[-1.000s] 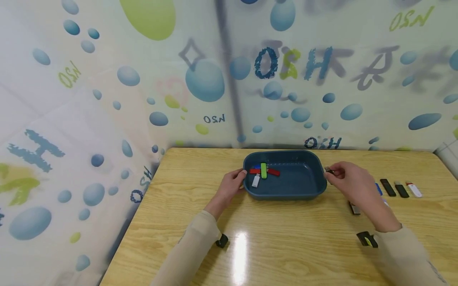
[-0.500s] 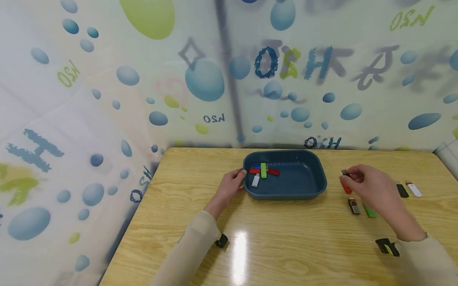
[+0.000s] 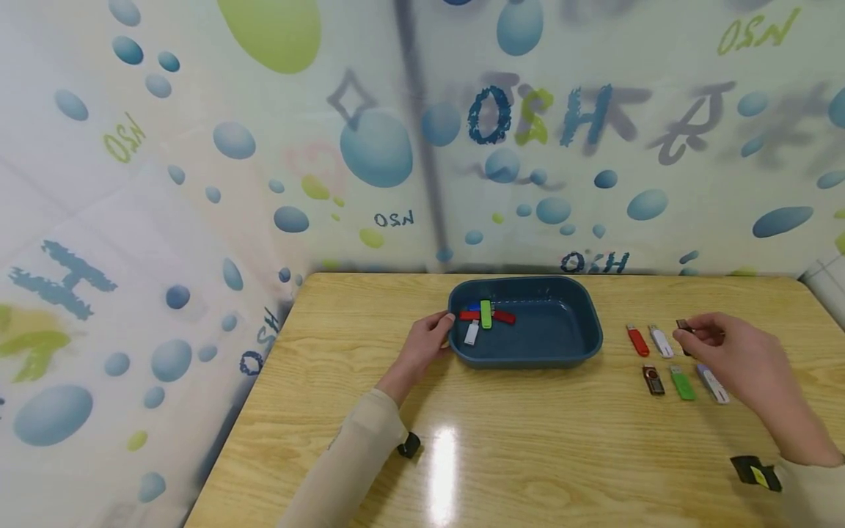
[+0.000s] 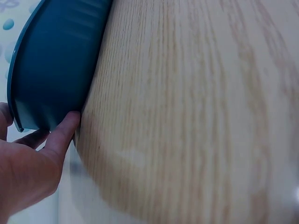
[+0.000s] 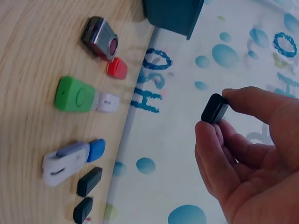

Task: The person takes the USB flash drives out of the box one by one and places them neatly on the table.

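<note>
My left hand (image 3: pixel 428 339) grips the left end of a dark blue tray (image 3: pixel 528 364), thumb at the rim; in the left wrist view its fingers press low on the tray wall (image 4: pixel 51 70). Inside the tray's left side lie USB sticks: a green one (image 3: pixel 486 315), a white one (image 3: pixel 472 334), red ones (image 3: pixel 505 317) and a blue one. My right hand (image 3: pixel 739 356) pinches a black USB stick (image 5: pixel 215 108) between thumb and fingers, held above the sticks on the table's right side.
Right of the tray stand two rows of USB sticks: red (image 3: pixel 637 341), white (image 3: pixel 661 342), black-and-silver (image 3: pixel 653 380), green (image 3: pixel 683 383) and white-purple (image 3: pixel 713 384). Blue (image 5: pixel 96 150) and black sticks (image 5: pixel 89 181) show in the right wrist view. A patterned curtain (image 3: pixel 370 242) hangs behind the table.
My right hand has moved right with the black USB stick, from beside the tray's right rim to past the red and white sticks. The left hand and the tray have stayed put.
</note>
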`<act>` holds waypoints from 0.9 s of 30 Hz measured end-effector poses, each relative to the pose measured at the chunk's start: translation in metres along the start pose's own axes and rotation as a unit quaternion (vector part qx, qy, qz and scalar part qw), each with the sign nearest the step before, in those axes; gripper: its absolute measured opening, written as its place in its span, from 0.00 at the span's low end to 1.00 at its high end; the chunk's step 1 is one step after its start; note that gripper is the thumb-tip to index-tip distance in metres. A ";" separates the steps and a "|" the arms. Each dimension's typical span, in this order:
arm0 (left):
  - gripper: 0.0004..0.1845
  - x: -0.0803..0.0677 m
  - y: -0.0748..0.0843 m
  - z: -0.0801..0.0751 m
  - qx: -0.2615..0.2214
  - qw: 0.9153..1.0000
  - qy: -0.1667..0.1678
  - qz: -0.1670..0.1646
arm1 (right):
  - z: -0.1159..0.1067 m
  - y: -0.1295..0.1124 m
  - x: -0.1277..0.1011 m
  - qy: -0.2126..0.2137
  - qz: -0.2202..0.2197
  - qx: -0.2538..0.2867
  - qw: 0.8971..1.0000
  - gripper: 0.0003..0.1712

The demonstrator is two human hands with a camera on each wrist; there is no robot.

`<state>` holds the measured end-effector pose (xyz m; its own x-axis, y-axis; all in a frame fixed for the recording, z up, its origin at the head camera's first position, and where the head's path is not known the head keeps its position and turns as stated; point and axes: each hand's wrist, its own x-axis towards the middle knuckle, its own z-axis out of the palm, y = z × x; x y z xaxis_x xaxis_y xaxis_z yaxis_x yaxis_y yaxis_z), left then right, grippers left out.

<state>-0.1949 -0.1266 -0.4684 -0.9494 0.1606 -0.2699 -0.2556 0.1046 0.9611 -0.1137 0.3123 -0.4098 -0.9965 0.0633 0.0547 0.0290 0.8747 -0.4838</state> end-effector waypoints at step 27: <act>0.27 0.000 -0.001 0.000 0.004 1.000 0.000 0.008 | -0.002 0.059 -0.016 -0.002 0.121 -0.007 0.993 0.31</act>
<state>-0.1947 -0.1265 -0.4690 -0.9531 0.1627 -0.2550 -0.2392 0.1107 0.9646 -0.0959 0.3639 -0.4379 -0.9602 0.2715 -0.0652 0.2696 0.8407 -0.4697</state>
